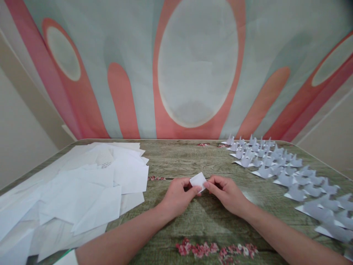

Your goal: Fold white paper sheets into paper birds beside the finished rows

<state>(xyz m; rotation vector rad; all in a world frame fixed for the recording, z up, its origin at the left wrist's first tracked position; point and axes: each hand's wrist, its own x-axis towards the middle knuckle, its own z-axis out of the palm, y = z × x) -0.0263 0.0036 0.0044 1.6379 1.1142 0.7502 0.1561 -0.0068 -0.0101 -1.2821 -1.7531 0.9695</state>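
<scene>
**Left hand (176,197) and right hand (227,193) held one folded paper (198,180)**

The folded paper, white and nearly square, was tilted with one corner up. The left hand was clamped on its lower part, thumb in front; the right hand pinched its right corner between thumb and curled fingers. Whether the folded paper touched the table (179,158) could not be made out.

To the left of the folded paper, a wide, loose heap of white sheets (93,195) overlapped at many angles, one bearing printed text. To its right, well apart, white paper birds (286,178) stood in close slanting rows. Pink flowers (202,250) patterned the table nearer the person than the folded paper. Beyond it hung a coral and grey-green backdrop (198,62).
</scene>
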